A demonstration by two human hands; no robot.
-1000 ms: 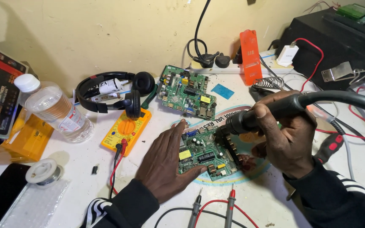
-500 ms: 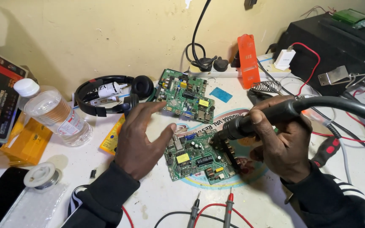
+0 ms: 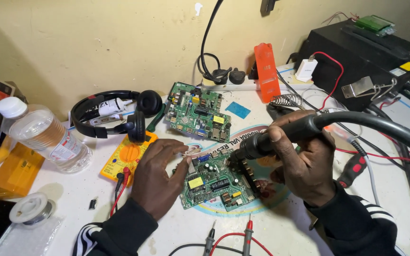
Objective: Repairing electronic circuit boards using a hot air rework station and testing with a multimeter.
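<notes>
The right hand (image 3: 304, 159) stays clenched round the black hot-air handle (image 3: 281, 137), nozzle over the green circuit board (image 3: 214, 182) at frame centre. The left hand (image 3: 160, 178) has slid left off the board – now pinching tweezers (image 3: 191, 156) at its upper-left corner, beside the yellow multimeter (image 3: 129, 156) on the table (image 3: 281, 227).

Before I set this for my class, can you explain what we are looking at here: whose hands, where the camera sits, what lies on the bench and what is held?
The one view comes from a camera on the person's head, looking down at a white workbench. The right hand has its grip around a thick black hose-fed tool, nozzle over a green circuit board. The left hand touches that board's edge, pinching something small. Around them: a second green board, black headphones, a yellow multimeter, a clear plastic bottle and a solder spool.
</notes>
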